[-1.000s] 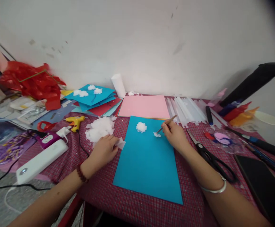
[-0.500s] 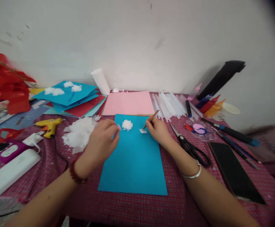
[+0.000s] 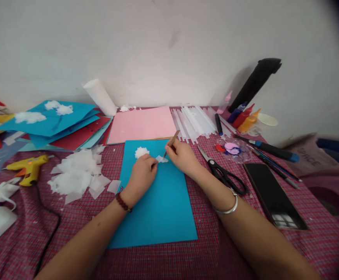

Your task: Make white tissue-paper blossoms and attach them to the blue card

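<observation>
A blue sheet of paper (image 3: 154, 206) lies in front of me with a fluffy white tissue tuft (image 3: 142, 152) near its top left. My left hand (image 3: 142, 175) is over the sheet, thumb and finger pinching a small white tissue square (image 3: 159, 159). My right hand (image 3: 183, 156) grips a thin brown wooden stick (image 3: 173, 138), tilted, its lower tip at the tissue square. A second, smaller white tuft (image 3: 165, 160) sits under the stick's tip, partly hidden. Left of the sheet is a loose pile of white tissue squares (image 3: 76, 173).
Black scissors (image 3: 223, 174) and a phone (image 3: 274, 194) lie right of my right arm. A yellow glue gun (image 3: 29, 168) with its cord is at left. Behind are pink paper (image 3: 142, 124), clear sticks (image 3: 193, 122), a white roll (image 3: 100, 97) and blue cards with white tufts (image 3: 53, 124).
My left hand has come right to the stick's tip with the tissue square. My right hand stays at the small tuft. The whole view has shifted to the right.
</observation>
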{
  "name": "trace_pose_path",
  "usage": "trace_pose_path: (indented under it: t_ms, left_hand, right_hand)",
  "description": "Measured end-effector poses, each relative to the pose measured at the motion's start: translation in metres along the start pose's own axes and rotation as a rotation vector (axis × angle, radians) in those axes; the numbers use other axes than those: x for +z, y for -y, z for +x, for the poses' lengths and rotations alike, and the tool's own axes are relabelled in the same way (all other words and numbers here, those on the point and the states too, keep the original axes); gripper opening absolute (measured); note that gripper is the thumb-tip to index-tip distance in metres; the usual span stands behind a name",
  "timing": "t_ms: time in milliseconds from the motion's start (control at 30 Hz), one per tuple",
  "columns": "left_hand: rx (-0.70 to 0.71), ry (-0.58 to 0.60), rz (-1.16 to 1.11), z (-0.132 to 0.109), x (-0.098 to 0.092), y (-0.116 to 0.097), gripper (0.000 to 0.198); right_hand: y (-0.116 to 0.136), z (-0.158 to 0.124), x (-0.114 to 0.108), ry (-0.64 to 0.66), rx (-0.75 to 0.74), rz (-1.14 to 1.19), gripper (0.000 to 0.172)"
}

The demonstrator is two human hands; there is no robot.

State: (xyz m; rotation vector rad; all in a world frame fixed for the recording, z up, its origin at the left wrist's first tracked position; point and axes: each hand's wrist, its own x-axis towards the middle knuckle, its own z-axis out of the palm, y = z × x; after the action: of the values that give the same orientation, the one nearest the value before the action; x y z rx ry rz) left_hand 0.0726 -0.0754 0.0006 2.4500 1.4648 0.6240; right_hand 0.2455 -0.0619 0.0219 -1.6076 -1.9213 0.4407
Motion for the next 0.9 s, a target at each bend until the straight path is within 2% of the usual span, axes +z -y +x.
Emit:
trace_pose_path:
  t_ms: [200, 400, 900]
  left_hand:
    - [0.022, -0.036, -0.047, -0.004, 0.006, 0.001, 0.018]
    - [0.061, -0.043, -0.036, -0.005, 0.008, 0.002, 0.017]
    - [0.016, -0.050, -0.028, -0.003, 0.008, 0.002, 0.015]
  right_hand:
    - [0.007, 0.000, -0.006, -0.103, -0.070, 0.117, 0.018]
    - [0.012, -0.003, 0.000, 0.013, -0.099, -0.011, 0.021]
    - [0.021, -0.004, -0.006, 0.129, -0.093, -0.218, 0.026]
